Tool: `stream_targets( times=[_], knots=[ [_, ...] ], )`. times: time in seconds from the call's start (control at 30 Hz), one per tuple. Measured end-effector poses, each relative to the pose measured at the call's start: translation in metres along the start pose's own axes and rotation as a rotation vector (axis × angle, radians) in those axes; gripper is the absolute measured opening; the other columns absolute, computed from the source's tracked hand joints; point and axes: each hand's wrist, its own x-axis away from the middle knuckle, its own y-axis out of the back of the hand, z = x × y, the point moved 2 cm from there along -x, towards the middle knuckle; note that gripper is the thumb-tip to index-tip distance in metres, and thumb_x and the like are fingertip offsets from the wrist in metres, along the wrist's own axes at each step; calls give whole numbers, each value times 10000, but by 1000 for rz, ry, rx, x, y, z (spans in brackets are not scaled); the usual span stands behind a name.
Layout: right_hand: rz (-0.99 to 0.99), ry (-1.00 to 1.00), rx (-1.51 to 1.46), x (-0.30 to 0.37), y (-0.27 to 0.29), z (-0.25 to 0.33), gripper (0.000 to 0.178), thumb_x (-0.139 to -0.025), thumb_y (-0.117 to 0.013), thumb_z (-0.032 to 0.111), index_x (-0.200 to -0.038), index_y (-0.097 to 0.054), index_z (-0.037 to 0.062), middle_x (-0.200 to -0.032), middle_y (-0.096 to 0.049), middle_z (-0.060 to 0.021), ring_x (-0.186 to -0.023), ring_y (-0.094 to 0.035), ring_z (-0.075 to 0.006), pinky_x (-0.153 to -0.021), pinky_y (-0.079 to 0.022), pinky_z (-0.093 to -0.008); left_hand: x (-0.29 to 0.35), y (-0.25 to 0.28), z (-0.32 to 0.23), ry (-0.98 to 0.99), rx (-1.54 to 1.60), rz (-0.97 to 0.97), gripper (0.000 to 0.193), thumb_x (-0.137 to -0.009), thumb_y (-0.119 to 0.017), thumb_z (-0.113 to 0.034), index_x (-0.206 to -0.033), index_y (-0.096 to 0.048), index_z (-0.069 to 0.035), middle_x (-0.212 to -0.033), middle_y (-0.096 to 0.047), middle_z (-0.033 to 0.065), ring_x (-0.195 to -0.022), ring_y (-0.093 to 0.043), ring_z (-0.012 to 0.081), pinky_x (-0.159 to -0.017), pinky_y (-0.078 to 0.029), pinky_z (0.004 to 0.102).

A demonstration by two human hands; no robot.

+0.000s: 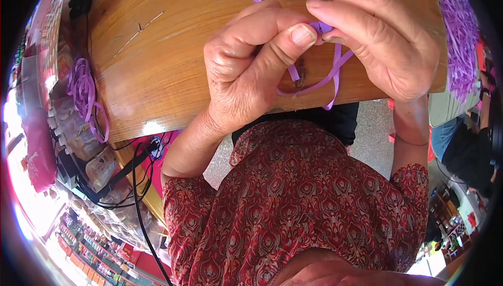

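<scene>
Purple flat plastic ribbon strip (pixel 335 73), thin and glossy, loops down over the wooden table (pixel 173 60), pinched between left hand (pixel 251 66) and right hand (pixel 387 45) fingertips.

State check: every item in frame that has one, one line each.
Left hand: fingers pinched on the thin purple plastic strip.
Right hand: pinching the same strip.
Thin purple plastic strip: looped, hanging past the table edge.
Pile of purple strips: loose, untouched.
Brown wooden table: bears the strips.
</scene>
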Motion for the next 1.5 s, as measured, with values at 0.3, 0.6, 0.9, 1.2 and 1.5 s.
stream_targets(
  times=[0.3, 0.6, 0.9, 1.2, 1.5],
  knots=[
    [29, 70, 129, 0, 4, 13, 330, -557, -733, 15, -849, -626, -95, -677, -545, -110, -541, -501, -174, -435, -361, -245, -4, -4, -5, -372, -451, 116, 82, -768, -693, -17, -833, -651, 10, -639, -528, 47, -510, -465, 134, -452, -376, 250],
    [18, -46, 6, 14, 5, 13, 265, -602, -721, 84, -807, -614, -46, -641, -515, -87, -531, -479, -193, -485, -388, -294, 2, -6, -2, -551, -601, 144, 222, -607, -717, -23, -817, -643, -17, -638, -446, 29, -485, -470, 170, -424, -369, 283],
    [240, -582, -544, 29, -5, 6, 272, -823, -618, 230, -791, -586, -38, -646, -536, -83, -521, -478, -151, -493, -367, -261, 5, -9, 6, -670, -692, 102, 263, -552, -721, -94, -793, -632, -40, -632, -398, 19, -474, -470, 156, -410, -358, 278],
    [116, -904, -968, 42, -8, -4, 428, -916, -518, 369, -905, -611, -49, -669, -565, -53, -543, -442, -55, -489, -339, -185, -5, -10, 1, -439, -567, 93, 118, -740, -724, -75, -827, -650, -51, -699, -581, 18, -556, -494, 140, -469, -403, 258],
    [107, -785, -927, 43, -5, -10, 367, -912, -551, 319, -929, -619, -41, -688, -559, -40, -571, -453, -42, -493, -342, -178, -4, -11, -1, -400, -550, 101, 117, -739, -719, -52, -837, -654, -48, -720, -605, 20, -566, -470, 140, -504, -413, 249]
  ],
)
